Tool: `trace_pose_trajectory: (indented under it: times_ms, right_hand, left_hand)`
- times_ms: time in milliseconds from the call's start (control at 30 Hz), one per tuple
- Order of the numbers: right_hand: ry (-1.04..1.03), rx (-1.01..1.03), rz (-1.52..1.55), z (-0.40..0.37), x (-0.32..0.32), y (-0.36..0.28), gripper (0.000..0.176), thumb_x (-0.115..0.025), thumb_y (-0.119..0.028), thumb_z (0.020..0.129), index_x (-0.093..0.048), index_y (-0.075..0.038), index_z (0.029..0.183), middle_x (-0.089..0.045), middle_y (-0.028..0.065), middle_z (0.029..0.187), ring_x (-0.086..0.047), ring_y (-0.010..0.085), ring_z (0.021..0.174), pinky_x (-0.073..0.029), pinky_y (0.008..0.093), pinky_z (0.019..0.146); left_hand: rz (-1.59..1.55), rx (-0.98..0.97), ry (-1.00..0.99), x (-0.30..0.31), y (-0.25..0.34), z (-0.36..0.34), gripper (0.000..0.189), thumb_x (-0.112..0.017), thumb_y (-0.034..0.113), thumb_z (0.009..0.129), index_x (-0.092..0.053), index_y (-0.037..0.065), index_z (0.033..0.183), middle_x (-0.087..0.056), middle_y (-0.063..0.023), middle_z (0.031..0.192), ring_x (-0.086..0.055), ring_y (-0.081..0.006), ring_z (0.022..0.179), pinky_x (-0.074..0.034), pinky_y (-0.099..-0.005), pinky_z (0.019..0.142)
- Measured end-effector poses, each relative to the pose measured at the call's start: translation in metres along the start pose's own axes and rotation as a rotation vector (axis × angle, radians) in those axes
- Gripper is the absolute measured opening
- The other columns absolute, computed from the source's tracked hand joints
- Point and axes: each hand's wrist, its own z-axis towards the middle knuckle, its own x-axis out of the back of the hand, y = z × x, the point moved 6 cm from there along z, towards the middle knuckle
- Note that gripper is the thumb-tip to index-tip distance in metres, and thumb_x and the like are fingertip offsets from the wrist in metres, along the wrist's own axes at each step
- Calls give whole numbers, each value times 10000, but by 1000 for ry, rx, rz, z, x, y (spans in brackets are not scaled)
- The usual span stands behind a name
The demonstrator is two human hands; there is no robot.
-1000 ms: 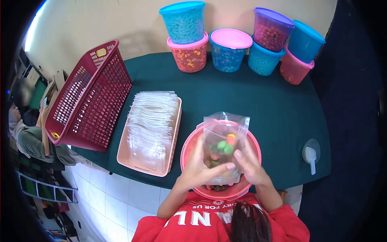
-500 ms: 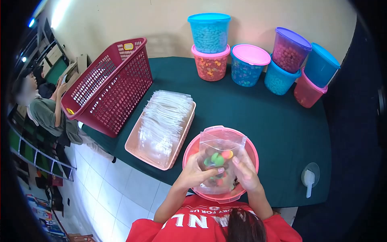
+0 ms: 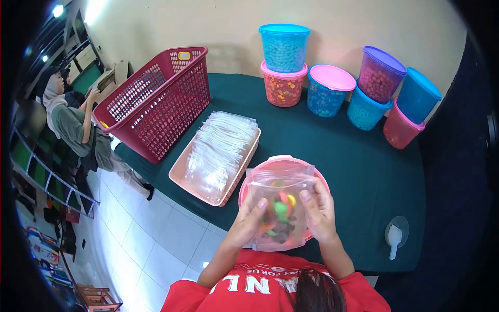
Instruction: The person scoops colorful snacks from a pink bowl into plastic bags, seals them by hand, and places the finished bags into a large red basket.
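Observation:
A clear zip bag [image 3: 280,210] with colourful candies inside is held upright in front of my chest. My left hand [image 3: 248,221] grips its left side, thumb on the front face. On the right side, my right hand [image 3: 319,210] holds it the same way. Behind and below the bag is a round pink tub [image 3: 323,182], mostly hidden by the bag and hands. To its left, a pink tray [image 3: 179,179] holds a stack of flat clear bags [image 3: 221,151].
A maroon basket [image 3: 161,117] stands at the back left. Lidded candy tubs [image 3: 283,49] line the wall, some stacked. A white scoop [image 3: 394,242] lies in a small clear dish at the right. Beyond the table's left side stands a person [image 3: 75,122].
The bag is turned more squarely and held from both sides, and its candies have shifted lower. The whole view has moved slightly.

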Motion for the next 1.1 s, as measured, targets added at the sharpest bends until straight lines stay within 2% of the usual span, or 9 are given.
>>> trace_pose_trajectory:
  times_ms: [67,167,333,400,567,733,867,933,1100]
  right_hand:
    - [127,60,-115,-8,3,-10,274,-483,-82,853,-463,53,1091,-537,98,1060,-491,125,980,-360,258,870]
    - [110,112,-77,-23,-1,-19,232,-501,-79,846,-505,56,1035,-562,118,1009,-520,138,945,-380,273,856]
    - [68,266,-188,-46,-6,-38,166,-512,-66,837,-526,58,945,-590,135,961,-563,132,873,-447,259,773]
    - [47,254,-178,-50,-5,-41,153,-514,-65,836,-525,57,929,-596,127,925,-571,127,835,-457,255,746]
    - [37,233,-89,-61,-1,-28,117,-519,-58,832,-524,44,889,-598,97,853,-569,112,788,-454,244,725]
    - [-59,-46,75,-62,-15,-13,112,-537,-58,816,-544,20,896,-594,64,852,-552,93,779,-424,230,730]
    - [-148,-202,116,-69,-13,18,82,-557,-69,805,-585,3,834,-589,54,818,-545,96,775,-418,232,704]
    - [-134,-167,90,-73,-15,20,83,-556,-66,806,-589,4,834,-576,44,793,-540,97,746,-416,230,685]
    - [-134,-201,73,-87,-18,28,107,-572,-68,790,-535,-2,866,-545,35,785,-519,85,735,-412,223,684]
  left_hand:
    - [130,-25,14,4,1,-9,321,-417,189,887,-402,-7,1141,-507,-77,1015,-510,-108,890,-442,-251,717]
    - [451,-555,49,-1,28,-25,245,-444,164,878,-501,-23,1026,-529,-85,954,-525,-115,825,-423,-238,718]
    - [431,-592,155,-8,31,-50,120,-497,62,828,-556,-38,855,-568,-91,864,-544,-118,768,-425,-234,698]
    - [459,-669,58,-12,31,-57,109,-486,49,810,-557,-34,809,-580,-91,821,-551,-115,730,-427,-228,657]
    - [477,-689,109,-12,22,-72,101,-472,33,783,-555,-25,775,-580,-89,791,-544,-109,692,-421,-226,628]
    - [395,-668,171,-5,11,-88,85,-471,30,779,-541,-16,793,-561,-70,784,-518,-94,709,-405,-223,661]
    - [311,-487,218,1,-4,-95,85,-524,61,804,-550,-15,829,-568,-55,793,-523,-82,717,-413,-220,655]
    - [444,-327,253,-1,-12,-100,130,-574,79,799,-566,-24,877,-592,-52,799,-550,-86,713,-434,-219,624]
    - [532,-412,227,1,-15,-112,120,-555,80,820,-595,-13,885,-597,-64,811,-568,-89,711,-439,-212,610]
